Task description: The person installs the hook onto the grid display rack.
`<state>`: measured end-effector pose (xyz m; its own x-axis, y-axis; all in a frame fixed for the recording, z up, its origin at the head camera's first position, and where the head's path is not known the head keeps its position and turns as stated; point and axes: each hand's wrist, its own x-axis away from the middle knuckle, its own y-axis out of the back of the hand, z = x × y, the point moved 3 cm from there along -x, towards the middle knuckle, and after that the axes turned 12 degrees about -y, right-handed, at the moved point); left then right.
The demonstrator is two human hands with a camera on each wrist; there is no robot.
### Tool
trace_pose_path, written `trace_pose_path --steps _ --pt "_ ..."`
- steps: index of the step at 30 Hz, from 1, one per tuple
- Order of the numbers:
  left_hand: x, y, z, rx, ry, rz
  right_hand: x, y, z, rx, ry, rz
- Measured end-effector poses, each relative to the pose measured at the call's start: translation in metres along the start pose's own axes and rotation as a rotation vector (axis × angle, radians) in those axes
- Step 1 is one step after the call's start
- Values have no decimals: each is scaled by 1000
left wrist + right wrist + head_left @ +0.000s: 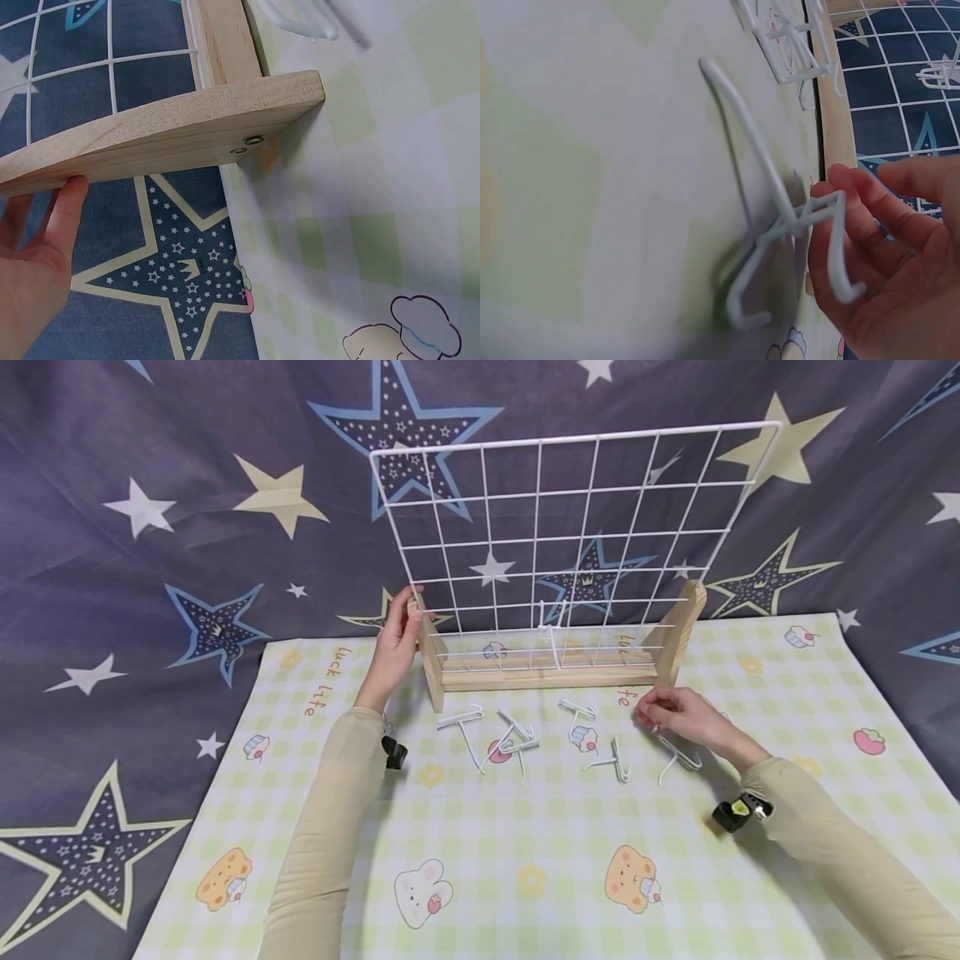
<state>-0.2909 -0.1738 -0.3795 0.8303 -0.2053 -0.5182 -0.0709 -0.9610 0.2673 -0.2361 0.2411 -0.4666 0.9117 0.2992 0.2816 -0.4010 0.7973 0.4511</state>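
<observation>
A white wire grid panel [536, 539] leans upright in a pale wooden stand [551, 678]. My left hand [397, 639] grips the upper part of the stand's left side board; in the left wrist view, a digit touches the board's outer face [165, 154]. One white double-prong hook [551, 631] hangs low on the grid near its middle. Low over the table, my right hand [675, 714] has loosely curled fingers and holds nothing that shows. Just beside it lies another white hook [757, 157], which partly covers the fingers in the right wrist view.
Several white wire hooks [517, 745] lie scattered on the table in front of the stand, some overlapping. The table wears a green-checked cloth [480, 827] with printed cartoons. Behind the stand hangs a dark curtain [225, 552] with stars.
</observation>
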Motion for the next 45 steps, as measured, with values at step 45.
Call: trace_pose_path --steps 45 --pt "0 0 0 19 11 0 59 15 5 426 96 237"
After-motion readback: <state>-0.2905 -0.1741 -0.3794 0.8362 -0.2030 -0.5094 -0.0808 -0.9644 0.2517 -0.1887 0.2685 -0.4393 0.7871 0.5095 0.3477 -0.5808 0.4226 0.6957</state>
